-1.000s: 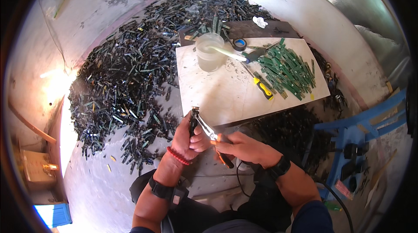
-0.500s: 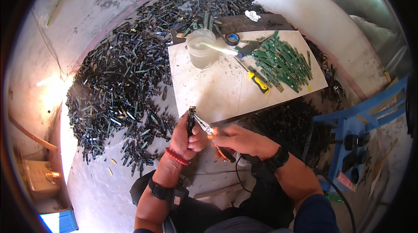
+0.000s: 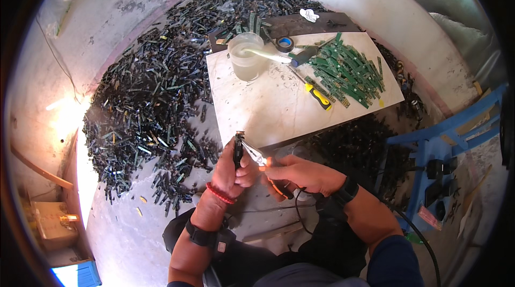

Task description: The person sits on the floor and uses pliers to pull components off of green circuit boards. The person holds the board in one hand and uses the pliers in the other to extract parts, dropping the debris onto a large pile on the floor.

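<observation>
Orange-handled pliers [image 3: 256, 155] held up to a slim black piece [image 3: 237, 153], just in front of the near left corner of a white board [image 3: 268, 118].

I see the left hand [image 3: 234, 173] curled closely around the slim black piece, whose top end sticks out above the fingers, while the right hand [image 3: 310, 175] is wrapped about the pliers; I cannot tell from here whether their tips grip the piece. On the board's far left part I have a translucent tub [image 3: 247, 67], and by its far edge a roll of tape [image 3: 291, 42]. A pile of green strips [image 3: 351, 72] spreads over the board's right side, with a yellow-and-black screwdriver [image 3: 318, 97] just beside it. Left of the board and beyond it, I see a large heap of dark pieces [image 3: 150, 88].
</observation>
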### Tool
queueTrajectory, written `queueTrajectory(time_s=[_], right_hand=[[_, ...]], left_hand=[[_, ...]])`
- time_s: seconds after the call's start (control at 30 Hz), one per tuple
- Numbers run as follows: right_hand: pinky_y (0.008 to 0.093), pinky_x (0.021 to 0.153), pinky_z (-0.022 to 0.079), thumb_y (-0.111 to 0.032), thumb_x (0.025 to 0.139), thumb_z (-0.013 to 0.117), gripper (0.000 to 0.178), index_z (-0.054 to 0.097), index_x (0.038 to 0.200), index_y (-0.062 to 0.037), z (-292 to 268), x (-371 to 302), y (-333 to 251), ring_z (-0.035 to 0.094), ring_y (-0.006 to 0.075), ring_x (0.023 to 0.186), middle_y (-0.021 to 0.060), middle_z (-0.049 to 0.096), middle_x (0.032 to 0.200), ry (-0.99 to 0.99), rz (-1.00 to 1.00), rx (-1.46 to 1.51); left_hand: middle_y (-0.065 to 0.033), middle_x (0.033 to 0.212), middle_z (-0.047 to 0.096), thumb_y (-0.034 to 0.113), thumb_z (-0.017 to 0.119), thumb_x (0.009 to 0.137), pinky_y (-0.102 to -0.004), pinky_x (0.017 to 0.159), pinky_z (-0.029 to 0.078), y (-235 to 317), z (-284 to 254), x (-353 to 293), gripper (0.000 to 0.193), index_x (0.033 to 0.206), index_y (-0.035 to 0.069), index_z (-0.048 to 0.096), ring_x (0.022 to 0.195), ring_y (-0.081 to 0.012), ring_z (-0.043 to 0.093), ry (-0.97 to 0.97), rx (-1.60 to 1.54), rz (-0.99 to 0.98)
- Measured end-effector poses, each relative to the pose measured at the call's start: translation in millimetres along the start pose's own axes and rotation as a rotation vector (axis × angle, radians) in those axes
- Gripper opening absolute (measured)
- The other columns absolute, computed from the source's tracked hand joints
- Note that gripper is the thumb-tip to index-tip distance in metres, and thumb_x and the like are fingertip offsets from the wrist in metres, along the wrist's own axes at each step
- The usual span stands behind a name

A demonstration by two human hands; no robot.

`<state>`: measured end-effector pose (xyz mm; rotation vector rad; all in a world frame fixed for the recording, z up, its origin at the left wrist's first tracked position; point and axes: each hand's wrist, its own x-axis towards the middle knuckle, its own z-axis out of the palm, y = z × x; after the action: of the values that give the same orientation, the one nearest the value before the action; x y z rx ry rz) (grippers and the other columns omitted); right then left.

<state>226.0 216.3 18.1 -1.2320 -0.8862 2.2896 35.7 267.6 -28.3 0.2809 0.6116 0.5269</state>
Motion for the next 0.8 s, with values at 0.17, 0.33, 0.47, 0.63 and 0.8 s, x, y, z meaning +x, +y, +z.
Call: queueTrajectory(time_s=[0.17,0.33,0.47,0.63,0.8], right_hand=[[0.0269,0.055,0.045,-0.028,0.092,0.049,0.027,0.054,0.094,-0.0019,10.6,4.1,13.5,0.057,0.0151,0.063,0.0091,0.059,0.073,-0.031,-0.060,0.206],[0.0280,0.053,0.044,-0.025,0.090,0.050,0.024,0.054,0.084,-0.0018,15.7,5.3,8.5,0.056,0.0156,0.058,0.0081,0.058,0.066,0.046,-0.156,-0.113],[0.0334,0.059,0.045,-0.023,0.087,0.054,0.024,0.056,0.084,0.0007,15.7,0.8,5.8,0.057,0.0277,0.063,0.0152,0.058,0.069,0.265,-0.287,-0.581],[0.0339,0.053,0.043,-0.028,0.084,0.059,0.031,0.054,0.079,0.0023,3.8,-2.7,12.9,0.050,0.0298,0.052,0.0160,0.052,0.059,0.342,-0.567,-0.877],[0.0414,0.064,0.046,-0.024,0.083,0.059,0.027,0.059,0.090,0.0019,3.4,-12.6,9.8,0.058,0.0398,0.073,0.0227,0.060,0.075,0.314,-0.368,-1.009]], left_hand=[[0.0026,0.043,0.028,0.056,0.027,0.093,-0.0224,0.031,0.017,-0.9,-2.8,-2.3,0.060,0.056,0.011,0.041,0.034,-0.0096,0.021,0.022,-0.012,-0.012],[0.0027,0.044,0.029,0.059,0.029,0.092,-0.0221,0.032,0.016,0.2,-2.8,-2.5,0.061,0.056,0.011,0.042,0.034,-0.0094,0.022,0.038,0.035,0.023],[0.0014,0.047,0.035,0.065,0.030,0.089,-0.0230,0.034,0.018,-7.9,0.7,-6.5,0.064,0.059,0.011,0.045,0.037,-0.0095,0.026,0.192,0.214,0.092],[-0.0009,0.048,0.039,0.070,0.024,0.086,-0.0245,0.038,0.026,-15.3,-3.7,-15.1,0.069,0.063,0.009,0.047,0.039,-0.0115,0.032,0.223,0.495,0.241],[-0.0026,0.047,0.044,0.071,0.019,0.086,-0.0239,0.038,0.031,-20.1,-36.4,-13.3,0.074,0.063,0.008,0.050,0.037,-0.0123,0.039,0.386,0.737,0.325]])
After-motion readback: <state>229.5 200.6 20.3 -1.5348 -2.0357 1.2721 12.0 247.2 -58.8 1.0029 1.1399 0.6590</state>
